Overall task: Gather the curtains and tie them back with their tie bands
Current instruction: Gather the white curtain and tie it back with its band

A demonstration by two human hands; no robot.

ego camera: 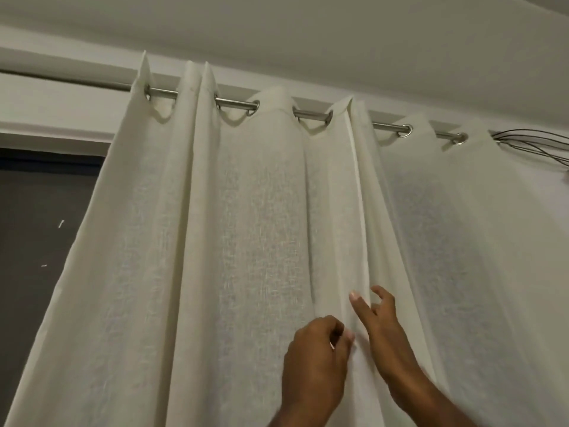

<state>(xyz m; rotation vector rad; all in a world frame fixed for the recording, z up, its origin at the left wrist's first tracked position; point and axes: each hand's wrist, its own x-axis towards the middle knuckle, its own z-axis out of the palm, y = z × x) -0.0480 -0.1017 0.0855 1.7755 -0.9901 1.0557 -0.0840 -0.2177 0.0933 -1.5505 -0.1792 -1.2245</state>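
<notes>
Head view, looking up: two cream curtains hang side by side from the rod, the left curtain (246, 226) and the right curtain (462, 241), their hemmed edges meeting in a vertical line just right of centre. Both hands are low in the frame at that line. Left hand (317, 359): fingers clenched, pinching a fold of the left curtain at its edge. Right hand (383, 325), just beside it and a little higher: index finger straight, lying up along the hem of the right curtain, other fingers loosely bent, released, grasping nothing visible. No tie bands can be made out. Curtains hang on metal eyelet rings (406, 131) threaded on a silver rod (237, 103) below the ceiling (308, 32). Dark window pane (43, 226) shows left of the fabric. Thin wires (535, 147) fan out at the rod's right end.
</notes>
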